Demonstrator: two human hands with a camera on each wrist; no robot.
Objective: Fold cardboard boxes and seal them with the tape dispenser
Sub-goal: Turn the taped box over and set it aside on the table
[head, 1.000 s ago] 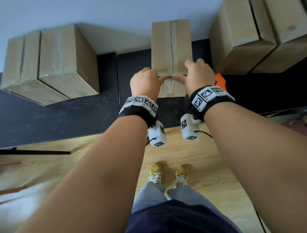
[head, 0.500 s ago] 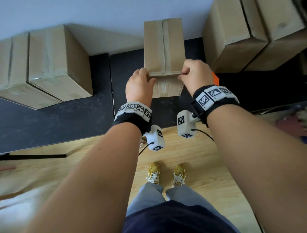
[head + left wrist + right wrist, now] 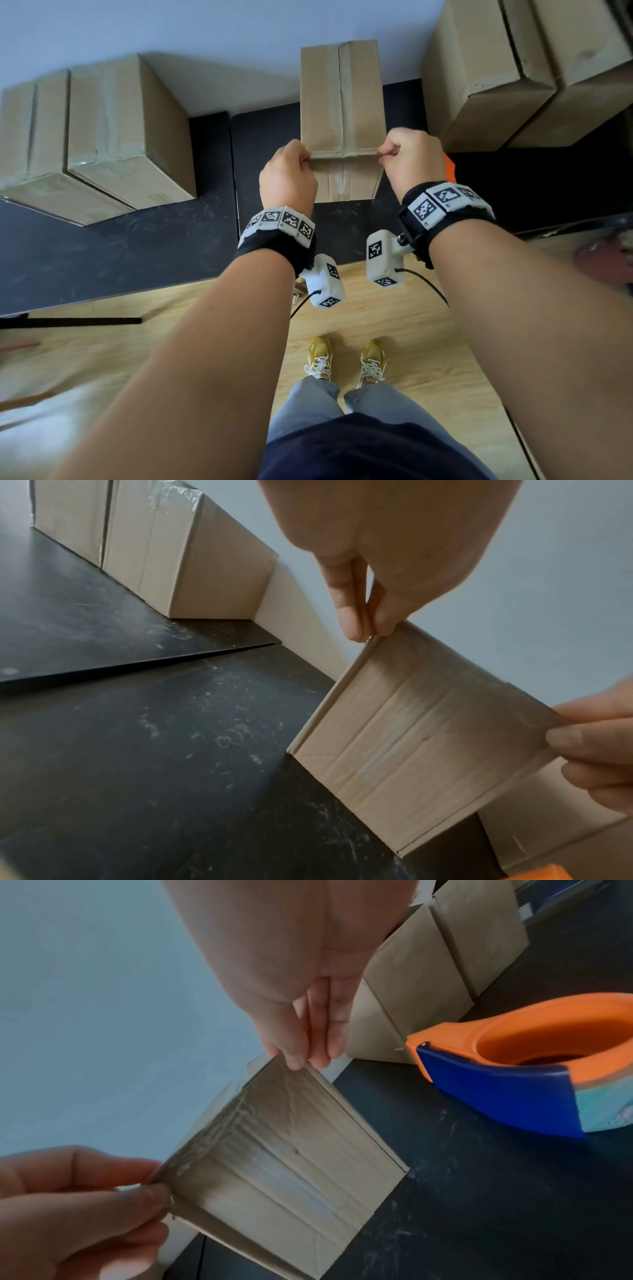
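Tall taped brown cardboard box (image 3: 342,113), upright on black desk (image 3: 137,246): left hand (image 3: 287,178) grip pinches its near top corner at 9 o'clock, right hand (image 3: 409,159) grip pinches at 3 o'clock.

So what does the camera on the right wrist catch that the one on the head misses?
Only the right wrist view shows the whole tape dispenser, orange and blue, lying on the black table; the head view catches just an orange sliver. Only the head view shows the forearms, yellow shoes, wooden floor and the taped boxes on the left. Both show the left hand and right hand pinching the cardboard box.
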